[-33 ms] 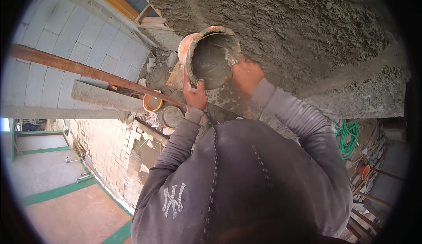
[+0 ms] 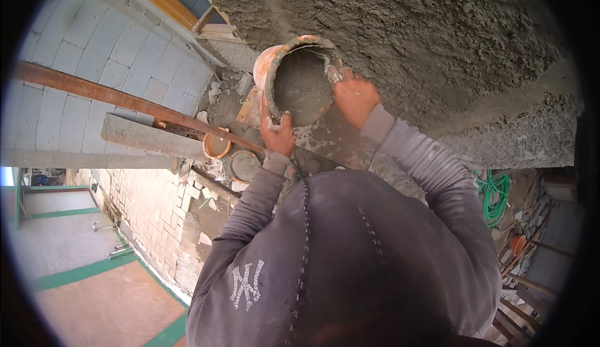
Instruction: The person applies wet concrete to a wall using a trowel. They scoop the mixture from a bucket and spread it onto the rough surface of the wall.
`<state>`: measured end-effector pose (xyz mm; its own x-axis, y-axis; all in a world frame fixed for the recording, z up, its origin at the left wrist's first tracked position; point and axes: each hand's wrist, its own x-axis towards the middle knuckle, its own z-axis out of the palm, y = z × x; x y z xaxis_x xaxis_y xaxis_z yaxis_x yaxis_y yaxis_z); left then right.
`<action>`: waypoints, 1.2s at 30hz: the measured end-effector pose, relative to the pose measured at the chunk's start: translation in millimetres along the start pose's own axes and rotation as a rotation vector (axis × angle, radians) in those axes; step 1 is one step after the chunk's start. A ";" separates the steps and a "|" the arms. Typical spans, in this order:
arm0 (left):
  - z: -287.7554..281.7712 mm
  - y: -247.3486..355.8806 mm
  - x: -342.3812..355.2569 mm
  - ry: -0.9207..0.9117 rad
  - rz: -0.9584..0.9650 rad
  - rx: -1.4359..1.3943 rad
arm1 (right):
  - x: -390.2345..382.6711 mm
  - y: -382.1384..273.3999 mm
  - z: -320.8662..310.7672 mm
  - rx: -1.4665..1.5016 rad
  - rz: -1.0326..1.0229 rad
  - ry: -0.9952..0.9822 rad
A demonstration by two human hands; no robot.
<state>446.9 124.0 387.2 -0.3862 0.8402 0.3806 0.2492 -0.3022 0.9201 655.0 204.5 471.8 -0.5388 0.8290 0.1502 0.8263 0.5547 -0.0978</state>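
An orange bucket point(image 2: 267, 65) with a mortar-caked rim is tipped so its mouth faces me. Wet grey mortar point(image 2: 300, 90) lies inside it. My left hand point(image 2: 278, 135) grips the near left of the rim, thumb at the mouth and fingers along the outer wall. At the right side of the rim, my right hand point(image 2: 356, 100) is closed around a mortar-smeared trowel point(image 2: 334, 74). Most of the trowel is hidden by my fingers and the bucket, and its blade does not show clearly.
Rough wet render covers the wall point(image 2: 425, 40) beyond. A rusty metal bar point(image 2: 125, 100) and a grey plank point(image 2: 147, 137) cross the left side. Lower down sit another orange bucket point(image 2: 217, 144) and a round mortar-filled container point(image 2: 244, 164). A green hose point(image 2: 494, 197) lies coiled at right.
My right hand has moved slightly up and to the right with the trowel, toward the bucket's right rim. My left hand keeps its hold, and the bucket barely shifts.
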 end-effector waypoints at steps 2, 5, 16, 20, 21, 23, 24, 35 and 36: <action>10.5 16.4 2.8 -0.009 0.081 0.073 | 13.6 16.9 -13.4 -0.063 0.043 0.023; 23.9 32.9 7.2 -0.033 0.216 0.179 | 8.8 13.3 -1.8 -0.018 -0.028 -0.133; -18.8 45.0 19.5 -0.312 0.134 0.171 | 15.6 72.2 49.7 1.242 0.268 -0.868; -29.2 15.0 15.9 -0.203 -0.136 -0.089 | 2.7 21.5 62.9 1.503 0.324 -0.764; -32.3 5.5 11.9 -0.125 -0.190 -0.109 | 2.4 9.9 60.5 1.514 0.350 -0.711; -34.8 -4.3 12.4 0.014 -0.282 -0.165 | 6.7 1.4 52.8 1.488 0.297 -0.726; -41.8 -5.1 10.3 0.053 -0.383 -0.239 | 6.2 -1.5 49.6 1.494 0.284 -0.725; -102.4 -47.1 30.9 0.442 -0.700 -0.529 | 167.5 -5.8 -69.7 0.674 -0.384 -0.370; -113.8 -57.0 29.4 0.447 -0.717 -0.520 | 191.9 -19.4 -100.4 0.705 -0.441 -0.399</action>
<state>320.3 114.7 356.5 -0.6196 0.6866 -0.3803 -0.5540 -0.0393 0.8316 552.2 345.7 601.3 -0.9058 0.4232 -0.0211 0.3120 0.6325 -0.7090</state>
